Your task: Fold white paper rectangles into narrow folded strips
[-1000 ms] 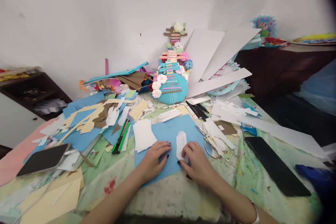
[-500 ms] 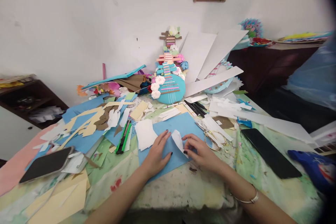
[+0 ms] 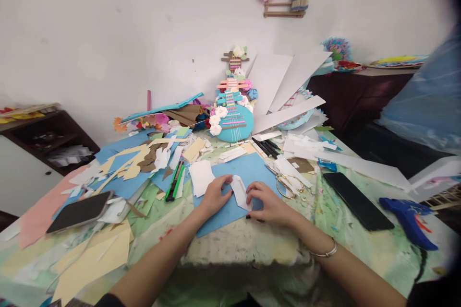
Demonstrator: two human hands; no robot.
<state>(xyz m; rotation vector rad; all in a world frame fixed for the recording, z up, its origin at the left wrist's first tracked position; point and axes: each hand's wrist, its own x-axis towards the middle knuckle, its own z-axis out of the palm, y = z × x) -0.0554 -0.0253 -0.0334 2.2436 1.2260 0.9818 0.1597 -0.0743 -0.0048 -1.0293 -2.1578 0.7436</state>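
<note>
A small folded white paper lies over a blue sheet between my two hands. My left hand is at its left side, fingers apart and curved, with the fingertips near the paper's upper left edge. On the right, my right hand has its fingers bent and apart, the fingertips at the paper's right edge. A stack of white paper pieces rests to the left of my left hand. Gold-handled scissors lie beyond my right hand.
A green cutter, black pens and paper scraps surround the sheet. Phones lie at left and right. A blue glue gun is far right. Behind stands a blue paper instrument with white flowers.
The white paper now lies flatter, with its folded shape showing. My left hand's fingers have drawn in closer to it. The camera view has shifted, showing more wall.
</note>
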